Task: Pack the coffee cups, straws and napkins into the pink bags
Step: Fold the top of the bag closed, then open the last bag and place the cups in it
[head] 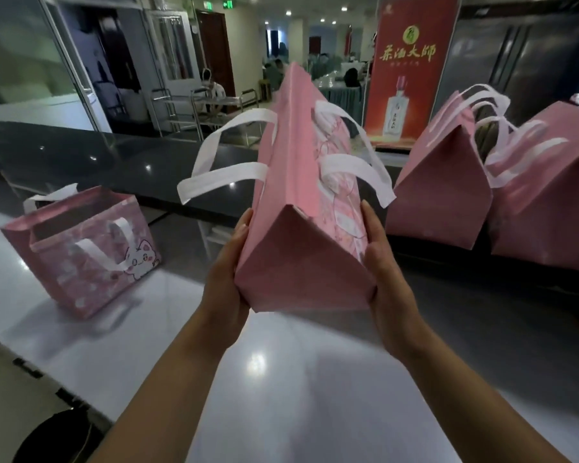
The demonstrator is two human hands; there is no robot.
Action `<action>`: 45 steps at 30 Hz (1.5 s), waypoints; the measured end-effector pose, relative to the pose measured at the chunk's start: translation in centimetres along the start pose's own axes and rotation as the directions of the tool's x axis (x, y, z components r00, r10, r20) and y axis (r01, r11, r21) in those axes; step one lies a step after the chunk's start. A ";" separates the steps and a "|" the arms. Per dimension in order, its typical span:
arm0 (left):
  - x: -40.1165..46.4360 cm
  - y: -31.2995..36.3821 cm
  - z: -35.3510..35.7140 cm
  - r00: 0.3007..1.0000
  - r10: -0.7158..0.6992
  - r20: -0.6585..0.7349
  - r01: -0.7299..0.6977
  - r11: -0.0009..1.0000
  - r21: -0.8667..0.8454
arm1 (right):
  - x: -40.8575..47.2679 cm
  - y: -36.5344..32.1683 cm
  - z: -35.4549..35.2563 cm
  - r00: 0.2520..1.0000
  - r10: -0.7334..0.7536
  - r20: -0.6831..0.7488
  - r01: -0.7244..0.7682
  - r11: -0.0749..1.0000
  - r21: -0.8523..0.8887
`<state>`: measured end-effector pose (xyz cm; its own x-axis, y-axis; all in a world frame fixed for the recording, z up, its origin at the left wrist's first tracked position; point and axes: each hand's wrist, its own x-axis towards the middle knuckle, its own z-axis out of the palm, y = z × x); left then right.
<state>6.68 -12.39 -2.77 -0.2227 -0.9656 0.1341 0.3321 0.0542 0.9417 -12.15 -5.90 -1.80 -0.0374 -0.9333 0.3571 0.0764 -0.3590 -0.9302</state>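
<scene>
Both hands held one pink bag [301, 255] up above the pale counter [281, 379], lifted clear of its surface. The left hand [226, 282] pressed flat against the bag's left side with straight fingers, and the right hand [386, 272] pressed the opposite side the same way, so the bag was carried between two flat palms rather than pinched. The bag pointed away from the person, one plain pink end panel toward the camera. Its white handles [221, 162] stuck out to either side, and a cartoon print showed on the face next to the right hand. Whether anything was inside could not be told.

To the left of the held bag, a second pink bag [84, 248] stood upright on the counter with its mouth open, a cartoon cat printed on the near side and its white handles drooping. To the right of the held bag, two more pink bags [448, 202] stood close together near the counter's dark far part, their white handles bunched between them; the farther right one [549, 202] ran out of view.

Beyond the held bag and a little right, a red banner [408, 68] with gold lettering and a bottle picture stood upright. No cups, straws or napkins could be made out.
</scene>
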 end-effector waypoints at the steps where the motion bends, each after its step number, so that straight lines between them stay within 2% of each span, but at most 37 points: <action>1: 1.4 0.5 0.4 1.000 -0.005 0.012 0.005 1.000 0.001 | 1.0 0.4 -0.4 1.000 -0.021 -0.012 0.021 1.000 -0.016; 4: 6.2 0.9 1.5 0.999 -0.030 0.016 0.030 1.000 0.001 | 4.1 2.1 -1.9 0.998 -0.054 -0.034 0.051 0.995 -0.090; 8: 11.7 -0.8 2.1 0.994 -0.083 0.067 0.084 0.996 -0.024 | 7.8 4.9 -3.4 0.990 -0.059 -0.127 0.048 0.995 -0.087; 14: 16.8 -3.1 2.4 0.994 -0.089 0.058 0.096 0.987 -0.127 | 12.4 8.6 -4.3 0.973 -0.044 -0.228 0.016 0.992 -0.123; 18: 18.9 -4.2 1.8 0.990 -0.027 0.136 0.039 0.996 -0.084 | 13.9 9.9 -5.4 0.965 -0.046 -0.256 0.012 0.991 -0.133; 20: 20.0 -4.5 1.2 0.977 -0.001 0.215 -0.005 1.000 0.029 | 14.1 10.0 -5.4 0.954 -0.038 -0.297 -0.002 0.991 -0.133; 23: 21.7 -5.2 1.0 0.942 0.006 0.336 -0.079 0.976 0.205 | 14.2 9.5 -4.2 0.897 -0.032 -0.441 -0.017 0.994 -0.106; 27: 24.1 -5.6 1.9 0.922 -0.029 0.386 -0.053 0.978 0.200 | 15.3 8.7 -3.1 0.781 -0.101 -0.616 -0.114 0.947 -0.299; 31: 26.3 -6.1 2.4 0.896 -0.063 0.439 -0.036 0.976 0.213 | 16.8 8.3 -3.2 0.743 -0.080 -0.664 -0.245 0.892 -0.381; 37: 27.1 -5.7 1.9 0.859 -0.132 0.496 0.025 0.976 0.216 | 17.3 7.4 -2.6 0.735 -0.035 -0.678 -0.318 0.864 -0.389; 40: 26.3 -4.1 0.8 0.826 -0.138 0.547 -0.018 0.963 0.270 | 16.4 6.3 -1.7 0.742 -0.041 -0.670 -0.344 0.834 -0.432; 42: 25.2 -2.4 -0.4 0.825 -0.137 0.549 -0.083 0.930 0.357 | 15.2 5.1 -0.2 0.749 -0.148 -0.646 -0.342 0.749 -0.568; 45: 23.5 0.0 -3.8 0.822 -0.120 0.556 -0.244 0.808 0.536 | 13.3 3.4 3.3 0.824 -0.338 -0.455 -0.184 0.600 -0.779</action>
<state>4.93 -36.06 -0.82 -0.7330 -0.6590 0.1686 -0.1682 0.4157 0.8938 -9.11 -19.54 0.01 -0.5102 -0.6439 0.5701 -0.7233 -0.0374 -0.6895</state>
